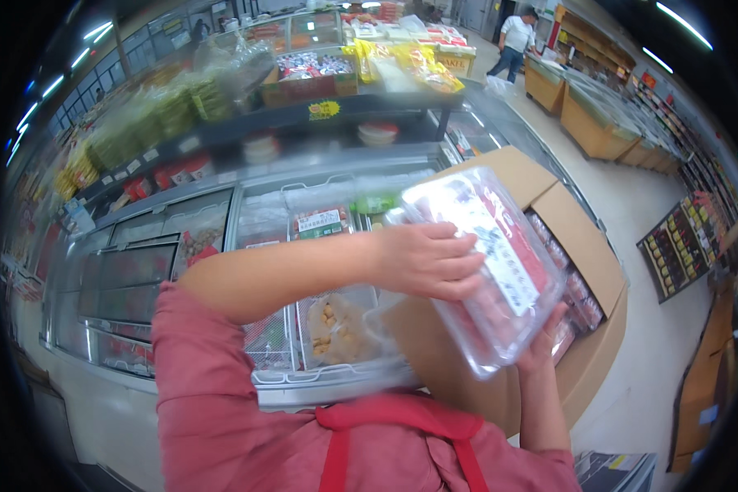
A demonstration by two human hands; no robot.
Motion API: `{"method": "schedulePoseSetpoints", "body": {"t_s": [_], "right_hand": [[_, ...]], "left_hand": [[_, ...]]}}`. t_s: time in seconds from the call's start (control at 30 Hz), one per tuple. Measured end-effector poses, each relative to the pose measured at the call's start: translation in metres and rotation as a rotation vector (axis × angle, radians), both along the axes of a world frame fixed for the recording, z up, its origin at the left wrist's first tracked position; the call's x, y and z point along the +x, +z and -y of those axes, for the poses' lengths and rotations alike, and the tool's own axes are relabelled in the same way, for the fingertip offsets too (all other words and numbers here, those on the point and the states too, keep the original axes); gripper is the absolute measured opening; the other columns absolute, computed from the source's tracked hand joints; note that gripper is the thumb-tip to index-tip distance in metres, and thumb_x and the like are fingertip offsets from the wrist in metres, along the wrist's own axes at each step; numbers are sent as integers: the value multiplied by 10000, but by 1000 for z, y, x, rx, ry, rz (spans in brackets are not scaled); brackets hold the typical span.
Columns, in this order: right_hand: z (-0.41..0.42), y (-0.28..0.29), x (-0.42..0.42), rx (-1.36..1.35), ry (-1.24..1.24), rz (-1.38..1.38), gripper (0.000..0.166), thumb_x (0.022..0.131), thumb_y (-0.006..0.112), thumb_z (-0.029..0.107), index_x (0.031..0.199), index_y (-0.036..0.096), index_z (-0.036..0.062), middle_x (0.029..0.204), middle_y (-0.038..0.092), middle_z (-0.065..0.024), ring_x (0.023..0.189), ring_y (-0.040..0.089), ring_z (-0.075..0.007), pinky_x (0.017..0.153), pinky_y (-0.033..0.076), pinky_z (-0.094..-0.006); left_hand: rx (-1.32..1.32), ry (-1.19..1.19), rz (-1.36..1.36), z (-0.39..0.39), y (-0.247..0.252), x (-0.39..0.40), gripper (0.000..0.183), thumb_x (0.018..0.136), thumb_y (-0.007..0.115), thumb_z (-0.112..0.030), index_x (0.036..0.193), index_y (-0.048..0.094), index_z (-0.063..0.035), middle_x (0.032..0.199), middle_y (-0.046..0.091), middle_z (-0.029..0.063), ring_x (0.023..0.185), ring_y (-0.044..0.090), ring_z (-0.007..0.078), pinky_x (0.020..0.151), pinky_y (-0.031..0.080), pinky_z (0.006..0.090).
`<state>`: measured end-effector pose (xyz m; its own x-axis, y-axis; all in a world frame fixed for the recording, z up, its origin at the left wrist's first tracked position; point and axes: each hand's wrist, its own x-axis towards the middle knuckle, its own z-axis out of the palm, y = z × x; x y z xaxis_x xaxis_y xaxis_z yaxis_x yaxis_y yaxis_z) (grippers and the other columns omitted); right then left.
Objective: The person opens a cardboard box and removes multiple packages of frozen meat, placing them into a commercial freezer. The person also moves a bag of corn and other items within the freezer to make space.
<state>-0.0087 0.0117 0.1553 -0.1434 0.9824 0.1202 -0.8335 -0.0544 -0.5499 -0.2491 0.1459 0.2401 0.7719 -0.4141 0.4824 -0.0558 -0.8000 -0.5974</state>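
Observation:
A clear plastic tray pack [498,270] of reddish frozen food, its lid bearing a printed label, is tilted between my two hands. The fingers of my left hand [433,261] lie across its lid on the left side. My right hand [541,344] supports it from its lower right edge, partly hidden by the pack. There appear to be stacked packs in my hold, but I cannot tell how many. Beneath and to the right, an open cardboard box [581,246] holds several similar packs [584,298].
An open chest freezer [246,215] has wire baskets, a bag of yellowish food [338,332] and labelled packs [320,224]. Goods fill the dark shelf [252,120] above it. A person [516,40] stands in the far aisle. A display rack [679,246] is at right.

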Motion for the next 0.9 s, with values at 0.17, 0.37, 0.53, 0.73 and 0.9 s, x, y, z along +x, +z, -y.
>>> {"method": "schedulePoseSetpoints", "body": {"t_s": [0.17, 0.37, 0.53, 0.73, 0.9], "right_hand": [[-22, -19, -55, -124, 67, -161, 922, 681, 685, 573, 1383, 332, 90, 1400, 386, -119, 1286, 362, -298, 1071, 283, -498], [-28, -20, -111, -281, 9, -161, 931, 633, 703, 596, 1339, 396, 73, 1335, 462, -133, 1232, 430, -301, 1051, 319, -496], [-30, -15, -142, -256, 65, -127, 642, 774, 678, 310, 1305, 424, 54, 1299, 494, -133, 1197, 469, -283, 1048, 339, -459], [-41, -19, -162, -334, -47, -196, 564, 791, 643, 234, 1278, 435, 40, 1273, 511, -136, 1175, 488, -282, 1055, 343, -456], [-59, -41, -170, -238, -305, 78, 529, 780, 647, 140, 1252, 426, 50, 1213, 532, -135, 1147, 507, -262, 1025, 390, -437]], "left_hand": [[-27, 136, 14, 0, -11, -66, 268, 782, 589, -121, 1036, 503, -139, 1069, 554, 45, 1035, 551, 210, 912, 424, 330], [1, 309, 46, 11, -45, -124, 333, 793, 614, -129, 1089, 514, -242, 1189, 508, 27, 1152, 475, 213, 1031, 322, 383], [-20, 480, 282, 18, -67, -150, 406, 808, 559, -184, 1201, 478, -239, 1229, 474, 39, 1242, 381, 243, 1103, 177, 447], [-1006, 664, 1100, 43, -110, -143, 458, 862, 572, -247, 1296, 433, -203, 1280, 451, 64, 1221, 398, 293, 1076, 228, 458], [-2701, -777, 1293, 64, -177, -146, 745, 760, 717, -385, 1342, 349, -101, 1275, 471, 74, 1188, 453, 271, 1023, 333, 473]]}}
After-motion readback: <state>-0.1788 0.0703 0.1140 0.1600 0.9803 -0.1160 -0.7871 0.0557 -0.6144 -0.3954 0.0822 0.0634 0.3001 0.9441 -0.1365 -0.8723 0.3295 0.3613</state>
